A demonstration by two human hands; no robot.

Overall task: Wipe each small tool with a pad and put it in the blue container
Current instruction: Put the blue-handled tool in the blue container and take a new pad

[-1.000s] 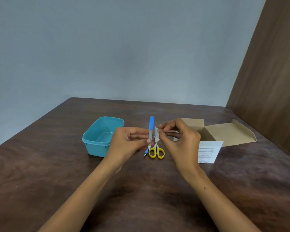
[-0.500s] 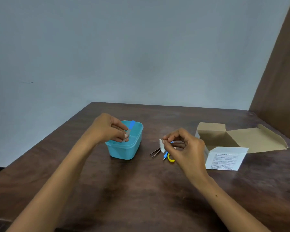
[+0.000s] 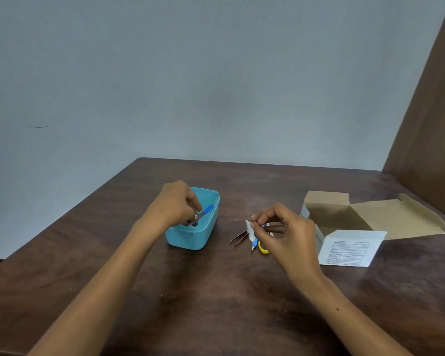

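Our left hand point(image 3: 176, 205) pinches a blue-capped tool point(image 3: 205, 211) over the open tub point(image 3: 190, 238) at frame centre, not yet let go. Our right hand point(image 3: 283, 233) pinches the white pad point(image 3: 250, 231) just right of centre. Below it tweezers point(image 3: 239, 238), a blue-tipped tool point(image 3: 254, 244) and yellow scissors point(image 3: 263, 249) lie unwiped, so most work is left. A dark wood table point(image 3: 216, 291) meets a grey wall; an open carton point(image 3: 344, 224) sits at right.

left hand point(image 3: 176, 205): fingers curled, pinching | right hand point(image 3: 283, 228): fingers pinching
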